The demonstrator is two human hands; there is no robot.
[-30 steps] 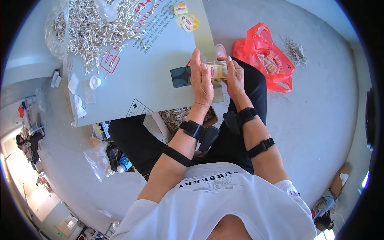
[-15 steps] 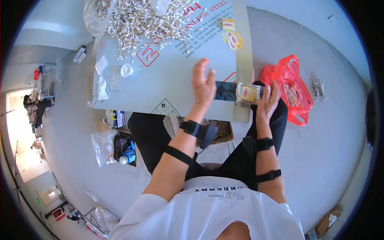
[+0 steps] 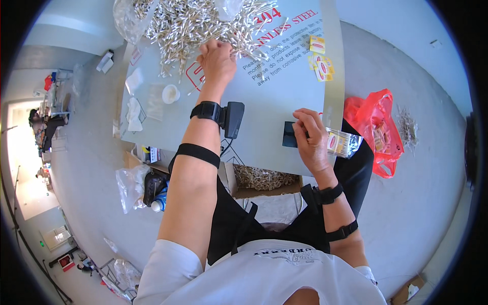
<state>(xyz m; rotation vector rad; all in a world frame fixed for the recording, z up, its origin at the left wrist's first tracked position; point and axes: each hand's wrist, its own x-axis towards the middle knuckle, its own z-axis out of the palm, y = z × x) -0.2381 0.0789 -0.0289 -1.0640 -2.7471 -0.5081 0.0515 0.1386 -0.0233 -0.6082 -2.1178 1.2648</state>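
Observation:
My left hand (image 3: 217, 63) reaches to the near edge of a heap of white cotton swabs (image 3: 188, 33) on the table. Its fingers are curled down onto the swabs, and the fingertips are partly hidden. Lower right, my right hand (image 3: 311, 140) hovers by the table's edge with loosely bent fingers and nothing visible in them. Under its fingers lies a dark flat strip (image 3: 290, 134). Just right of that hand, a clear packet of swabs (image 3: 339, 143) with a yellow label sticks out past the table's edge, above my thigh.
Yellow cards (image 3: 321, 66) lie at the table's right side. A round white tub (image 3: 171, 94) and crumpled white tissue (image 3: 133, 114) are at left. A red plastic bag (image 3: 363, 109) stands on the floor at right; below the table's front edge sits a box of swabs (image 3: 264, 179).
My left hand has gone from beside the dark strip up and left to the swab heap. My right hand has shifted left off the packet's outer end, over the strip.

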